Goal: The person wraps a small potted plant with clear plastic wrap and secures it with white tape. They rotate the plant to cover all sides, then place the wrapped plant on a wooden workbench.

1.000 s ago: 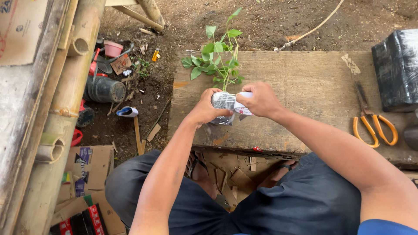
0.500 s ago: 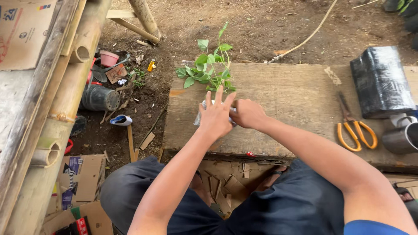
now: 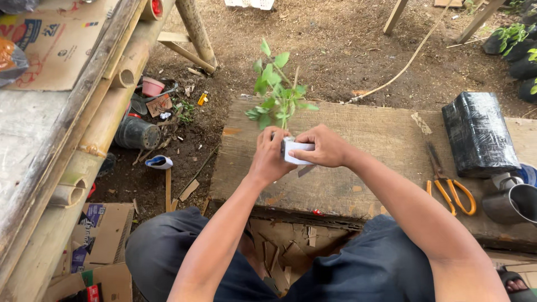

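Both hands meet over the middle of a worn wooden plank (image 3: 369,168), working on a small green seedling (image 3: 278,95). Left hand (image 3: 269,156) is curled around the base of the stem, fingers closed on it from the left. Right hand (image 3: 326,146) comes in from the right, thumb and fingers pinching a white wrap (image 3: 296,152) that sits around the seedling's base; the two hands touch each other at the wrap. The seedling stands roughly upright, leaves spreading above the knuckles, its base just above the plank; can't tell if it touches the wood.

On the plank to the right, well apart from the hands: orange-handled scissors (image 3: 450,187) lying flat, a black plastic-wrapped bundle (image 3: 478,134) beyond them, and a metal cup (image 3: 512,201) at the right edge, just beside the scissors.

Left of the plank, on bare dirt: a black pot (image 3: 137,133) on its side, a pink pot (image 3: 151,86), a small blue-and-white item (image 3: 159,162), wood scraps. Bamboo poles (image 3: 100,123) run along the left, with flattened cardboard (image 3: 50,45) on top of the bench there. More cardboard boxes (image 3: 103,235) near the person's left knee. Person sits in dark trousers (image 3: 168,251). Potted plants in black bags (image 3: 517,50) at top right.
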`<state>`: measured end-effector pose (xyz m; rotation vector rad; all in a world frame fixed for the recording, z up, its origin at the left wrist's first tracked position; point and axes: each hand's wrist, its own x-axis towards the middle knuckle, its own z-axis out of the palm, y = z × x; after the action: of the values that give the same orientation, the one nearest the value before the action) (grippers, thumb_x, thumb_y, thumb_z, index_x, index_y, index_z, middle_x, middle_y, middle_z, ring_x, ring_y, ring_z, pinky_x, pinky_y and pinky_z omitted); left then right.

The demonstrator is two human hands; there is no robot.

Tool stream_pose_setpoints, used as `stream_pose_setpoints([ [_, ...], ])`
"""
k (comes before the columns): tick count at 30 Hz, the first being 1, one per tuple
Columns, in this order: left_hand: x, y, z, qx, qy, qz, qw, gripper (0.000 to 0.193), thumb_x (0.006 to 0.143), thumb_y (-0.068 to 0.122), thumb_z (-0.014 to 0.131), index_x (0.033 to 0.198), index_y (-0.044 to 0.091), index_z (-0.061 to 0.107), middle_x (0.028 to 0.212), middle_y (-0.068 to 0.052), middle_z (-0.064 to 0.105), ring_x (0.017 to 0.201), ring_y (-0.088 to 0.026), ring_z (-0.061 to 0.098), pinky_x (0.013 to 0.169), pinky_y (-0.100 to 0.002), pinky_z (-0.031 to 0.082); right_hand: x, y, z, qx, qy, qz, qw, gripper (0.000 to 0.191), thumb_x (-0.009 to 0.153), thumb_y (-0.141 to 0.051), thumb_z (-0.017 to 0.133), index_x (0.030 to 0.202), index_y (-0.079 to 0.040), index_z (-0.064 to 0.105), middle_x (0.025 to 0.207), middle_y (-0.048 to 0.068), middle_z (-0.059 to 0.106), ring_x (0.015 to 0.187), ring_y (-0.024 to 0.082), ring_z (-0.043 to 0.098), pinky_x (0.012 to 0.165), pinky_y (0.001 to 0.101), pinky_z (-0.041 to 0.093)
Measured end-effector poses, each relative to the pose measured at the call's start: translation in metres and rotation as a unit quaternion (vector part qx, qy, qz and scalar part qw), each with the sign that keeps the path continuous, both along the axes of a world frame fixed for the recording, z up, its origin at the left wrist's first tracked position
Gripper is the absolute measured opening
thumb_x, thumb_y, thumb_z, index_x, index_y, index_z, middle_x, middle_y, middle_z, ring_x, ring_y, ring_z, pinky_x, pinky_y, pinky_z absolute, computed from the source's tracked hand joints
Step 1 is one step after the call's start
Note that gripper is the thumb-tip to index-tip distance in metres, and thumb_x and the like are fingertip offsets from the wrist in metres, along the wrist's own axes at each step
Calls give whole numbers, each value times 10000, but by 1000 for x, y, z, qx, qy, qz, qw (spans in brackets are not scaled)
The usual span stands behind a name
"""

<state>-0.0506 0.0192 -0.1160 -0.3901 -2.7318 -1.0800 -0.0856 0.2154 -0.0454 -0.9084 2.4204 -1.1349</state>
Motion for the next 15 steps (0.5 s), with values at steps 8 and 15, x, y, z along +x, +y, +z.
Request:
stream_pose_setpoints([
  [8, -12, 13, -38, 94, 87, -18, 992, 817, 604, 242, 991, 1257, 89, 527, 1283, -131, 502, 1275, -364, 503, 1062, -492, 473, 10, 1, -2, -24, 79, -8, 997, 278, 874, -315, 725, 819, -43, 739, 644, 56, 680, 546, 104, 579, 541, 304, 468],
  [15, -27, 3, -50, 160, -1, -15, 987, 785, 567, 200, 936, 1232, 115, 528, 1276, -114, 482, 1240, -311, 525, 1074, -437, 498, -11, 2, -29, 5, 46, -130, 990, 298, 892, -277, 688, 708, -46, 728, 545, 57, 640, 434, 126, 530, 402, 332, 421],
])
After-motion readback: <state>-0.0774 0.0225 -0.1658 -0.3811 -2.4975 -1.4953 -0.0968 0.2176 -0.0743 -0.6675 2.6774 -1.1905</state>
